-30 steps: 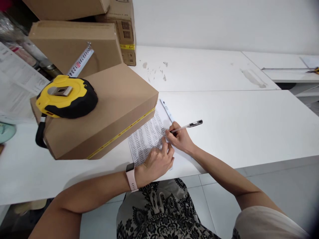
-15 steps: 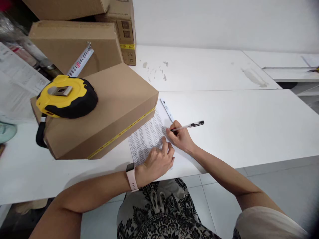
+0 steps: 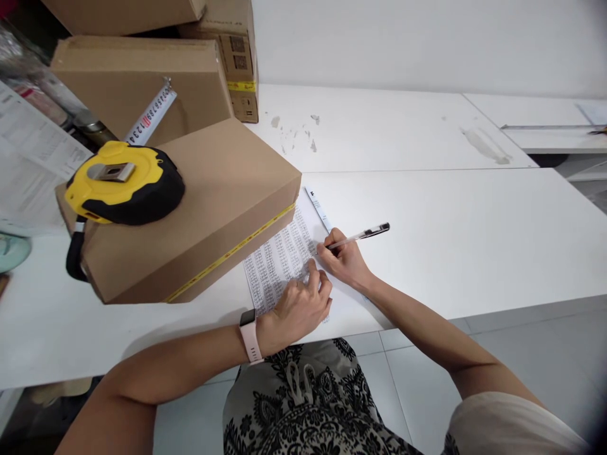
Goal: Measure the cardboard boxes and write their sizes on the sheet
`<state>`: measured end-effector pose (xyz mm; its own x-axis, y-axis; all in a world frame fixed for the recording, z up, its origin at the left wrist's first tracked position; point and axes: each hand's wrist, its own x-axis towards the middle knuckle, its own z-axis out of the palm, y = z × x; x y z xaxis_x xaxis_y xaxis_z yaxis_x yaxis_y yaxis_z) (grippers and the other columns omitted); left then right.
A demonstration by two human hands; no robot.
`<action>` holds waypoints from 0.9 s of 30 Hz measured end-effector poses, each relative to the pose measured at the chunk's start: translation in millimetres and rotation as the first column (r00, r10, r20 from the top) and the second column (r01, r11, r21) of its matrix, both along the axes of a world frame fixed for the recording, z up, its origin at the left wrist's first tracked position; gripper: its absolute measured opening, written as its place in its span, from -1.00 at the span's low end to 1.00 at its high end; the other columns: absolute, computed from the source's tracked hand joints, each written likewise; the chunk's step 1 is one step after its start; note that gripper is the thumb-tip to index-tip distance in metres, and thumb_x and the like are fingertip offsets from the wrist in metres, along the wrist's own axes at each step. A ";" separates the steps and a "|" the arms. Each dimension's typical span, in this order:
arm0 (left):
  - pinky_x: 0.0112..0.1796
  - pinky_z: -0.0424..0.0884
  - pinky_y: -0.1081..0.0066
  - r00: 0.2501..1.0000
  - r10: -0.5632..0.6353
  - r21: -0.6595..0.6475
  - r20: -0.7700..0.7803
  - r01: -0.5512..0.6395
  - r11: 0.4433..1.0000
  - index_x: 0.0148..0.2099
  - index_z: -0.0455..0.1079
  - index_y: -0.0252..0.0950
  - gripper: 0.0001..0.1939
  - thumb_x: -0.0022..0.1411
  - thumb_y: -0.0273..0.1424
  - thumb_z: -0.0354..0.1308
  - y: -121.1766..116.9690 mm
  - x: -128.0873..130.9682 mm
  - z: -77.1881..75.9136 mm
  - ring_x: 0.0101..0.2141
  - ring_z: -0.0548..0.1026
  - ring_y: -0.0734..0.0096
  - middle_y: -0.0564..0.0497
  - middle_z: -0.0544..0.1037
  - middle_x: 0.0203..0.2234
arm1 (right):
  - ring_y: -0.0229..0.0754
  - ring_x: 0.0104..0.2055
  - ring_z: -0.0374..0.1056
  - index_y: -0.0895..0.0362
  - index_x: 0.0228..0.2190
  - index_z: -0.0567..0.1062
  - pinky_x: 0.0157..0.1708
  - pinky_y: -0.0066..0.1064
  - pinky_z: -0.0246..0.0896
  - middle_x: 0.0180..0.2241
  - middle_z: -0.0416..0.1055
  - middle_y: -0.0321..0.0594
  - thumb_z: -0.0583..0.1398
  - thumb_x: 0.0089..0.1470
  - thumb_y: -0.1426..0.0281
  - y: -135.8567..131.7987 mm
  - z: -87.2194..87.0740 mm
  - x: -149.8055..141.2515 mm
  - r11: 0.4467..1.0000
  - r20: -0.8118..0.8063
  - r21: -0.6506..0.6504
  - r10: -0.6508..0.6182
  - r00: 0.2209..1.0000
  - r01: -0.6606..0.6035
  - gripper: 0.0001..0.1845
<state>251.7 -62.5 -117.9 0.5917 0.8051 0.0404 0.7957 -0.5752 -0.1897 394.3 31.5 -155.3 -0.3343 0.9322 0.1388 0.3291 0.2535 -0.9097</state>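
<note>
My right hand (image 3: 345, 258) is closed around a clear pen (image 3: 363, 236) with a black cap end, its tip down on a sheet of paper (image 3: 279, 265) covered in rows of handwriting. Resting on the same sheet, my left hand (image 3: 303, 306) has its fingers apart and bent a little, with nothing in them. A pink-banded watch sits on the left wrist. Under the paper's right side shows a pale blue printed strip (image 3: 318, 210). The sheet's upper left part is hidden by a cardboard box (image 3: 203, 208).
On the box lies a yellow and black tape measure (image 3: 126, 183) with its blade partly out. More cardboard boxes (image 3: 142, 88) stack behind it. Plastic-wrapped items and papers (image 3: 33, 151) crowd the left. The white table (image 3: 450, 234) runs right to a shelf (image 3: 588, 158).
The pen's upper end has tipped slightly upward as my right hand shifts a little. My left hand stays in place on the paper.
</note>
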 end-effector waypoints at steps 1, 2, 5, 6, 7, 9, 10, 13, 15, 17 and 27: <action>-0.47 0.49 0.33 1.000 0.000 -0.002 -0.002 0.000 1.000 0.14 0.37 -0.57 -0.51 0.42 -0.27 -0.11 0.0 0.0 0.5 -0.45 0.60 0.20 -0.59 0.41 0.11 | -0.35 -0.60 0.00 0.06 -0.48 0.24 -0.60 -0.44 -0.08 -0.63 0.08 -0.46 0.18 0.13 0.33 0.1 0.0 0.1 1.000 0.002 0.003 -0.006 1.000 0.006 -0.78; -0.48 0.48 0.33 1.000 -0.001 -0.003 -0.003 0.001 1.000 0.14 0.37 -0.57 -0.51 0.42 -0.27 -0.11 0.0 -0.1 0.9 -0.46 0.59 0.21 -0.59 0.40 0.11 | -0.34 -0.60 0.00 0.06 -0.48 0.24 -0.60 -0.44 -0.08 -0.63 0.08 -0.46 0.18 0.13 0.33 0.2 0.0 0.2 1.000 0.004 0.005 -0.010 1.000 0.010 -0.78; -0.48 0.47 0.33 1.000 -0.003 -0.004 0.000 0.003 1.000 0.14 0.37 -0.57 -0.51 0.42 -0.28 -0.11 -0.4 -0.1 1.6 -0.47 0.59 0.22 -0.58 0.40 0.11 | -0.34 -0.60 0.00 0.06 -0.48 0.23 -0.60 -0.44 -0.08 -0.63 0.08 -0.46 0.18 0.12 0.33 0.4 -0.5 -0.1 1.000 0.002 0.008 -0.004 1.000 0.004 -0.78; -0.48 0.47 0.33 1.000 -0.003 -0.003 0.002 0.003 1.000 0.14 0.37 -0.57 -0.51 0.43 -0.28 -0.11 -0.4 0.0 1.3 -0.47 0.59 0.22 -0.58 0.41 0.11 | -0.34 -0.60 -0.01 0.06 -0.48 0.23 -0.60 -0.44 -0.08 -0.63 0.08 -0.47 0.18 0.12 0.33 0.3 -0.7 -0.3 1.000 0.001 0.006 -0.001 1.000 0.001 -0.78; -0.48 0.47 0.33 1.000 0.000 -0.003 0.002 0.000 1.000 0.14 0.37 -0.57 -0.51 0.42 -0.27 -0.11 -0.4 0.2 0.7 -0.47 0.59 0.22 -0.58 0.41 0.11 | -0.34 -0.60 -0.01 0.06 -0.48 0.23 -0.60 -0.44 -0.08 -0.63 0.08 -0.47 0.18 0.12 0.33 0.3 -0.9 -0.5 1.000 -0.001 0.004 0.000 1.000 0.000 -0.78; -0.48 0.47 0.32 1.000 0.004 -0.002 0.002 -0.004 1.000 0.14 0.37 -0.57 -0.51 0.42 -0.27 -0.11 -0.2 0.7 -0.7 -0.46 0.59 0.21 -0.58 0.41 0.11 | -0.35 -0.60 -0.02 0.06 -0.49 0.23 -0.60 -0.44 -0.07 -0.63 0.07 -0.47 0.19 0.12 0.32 0.3 -0.9 -0.7 1.000 -0.009 -0.001 -0.003 1.000 0.003 -0.76; -0.48 0.47 0.32 1.000 0.007 0.000 0.002 -0.007 1.000 0.14 0.37 -0.56 -0.51 0.42 -0.27 -0.11 -0.1 0.9 -1.1 -0.46 0.59 0.20 -0.58 0.41 0.11 | -0.35 -0.60 -0.02 0.06 -0.49 0.23 -0.60 -0.45 -0.08 -0.62 0.07 -0.47 0.19 0.12 0.32 0.2 -0.6 -0.7 1.000 -0.013 -0.003 -0.005 1.000 0.005 -0.76; -0.49 0.46 0.34 1.000 0.002 0.005 -0.008 -0.002 1.000 0.14 0.37 -0.56 -0.51 0.43 -0.27 -0.13 -0.2 0.8 -0.1 -0.47 0.58 0.23 -0.56 0.41 0.11 | -0.35 -0.60 -0.02 0.06 -0.49 0.23 -0.60 -0.45 -0.09 -0.63 0.06 -0.47 0.18 0.12 0.32 0.2 0.9 -0.2 1.000 -0.005 -0.008 -0.011 1.000 0.011 -0.76; -0.51 0.45 0.35 1.000 -0.008 0.004 -0.023 0.008 1.000 0.15 0.37 -0.56 -0.50 0.43 -0.27 -0.14 -0.5 0.3 1.8 -0.49 0.58 0.24 -0.56 0.41 0.11 | -0.35 -0.60 -0.02 0.06 -0.49 0.22 -0.60 -0.45 -0.09 -0.63 0.06 -0.47 0.18 0.12 0.33 0.3 2.0 0.2 1.000 0.005 -0.009 -0.018 1.000 0.018 -0.77; -0.51 0.45 0.36 0.999 -0.008 0.003 -0.033 0.008 1.000 0.15 0.37 -0.56 -0.50 0.43 -0.27 -0.14 -0.7 0.1 3.2 -0.49 0.58 0.25 -0.55 0.42 0.11 | -0.34 -0.59 -0.01 0.06 -0.49 0.22 -0.60 -0.44 -0.10 -0.63 0.06 -0.47 0.18 0.12 0.34 0.5 2.6 0.3 1.000 0.007 -0.002 -0.023 1.000 0.023 -0.77; -0.52 0.42 0.34 1.000 0.003 0.016 -0.015 -0.003 1.000 0.13 0.38 -0.55 -0.52 0.42 -0.27 -0.10 -0.2 0.4 0.9 -0.50 0.57 0.25 -0.56 0.42 0.10 | -0.32 -0.59 0.00 0.05 -0.50 0.21 -0.59 -0.43 -0.09 -0.64 0.06 -0.46 0.17 0.12 0.33 0.4 3.8 0.6 0.999 0.017 -0.015 -0.032 0.999 0.032 -0.77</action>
